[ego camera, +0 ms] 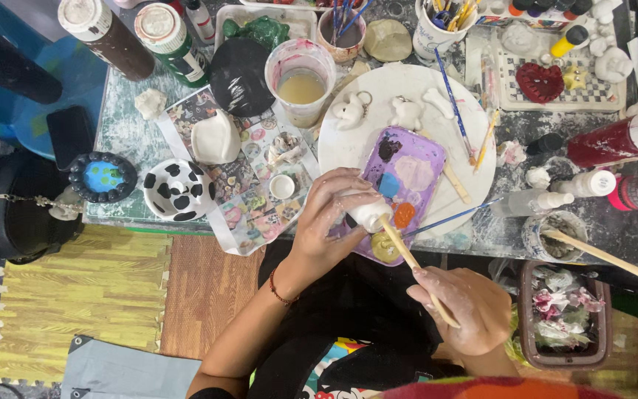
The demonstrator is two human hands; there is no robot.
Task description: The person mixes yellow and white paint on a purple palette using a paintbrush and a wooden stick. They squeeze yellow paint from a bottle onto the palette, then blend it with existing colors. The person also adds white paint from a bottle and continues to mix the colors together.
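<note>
Left hand [326, 218] at counter's [123, 122] near edge: fingers [345, 185] curled closed around small white plaster figure [369, 212], figure protruding from fingertips over purple paint palette [415, 174]. Right hand [467, 303] below counter edge: fingers pinched shut on wooden brush handle [415, 266], tip touching figure's underside. Palette rests on round white plate [474, 125]. Cup of murky water [301, 85] behind, mid-counter.

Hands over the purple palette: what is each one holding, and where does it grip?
Left hand wraps around a small white figurine, fingers over its top. Right hand pinches a wooden stick near its lower end.
</note>
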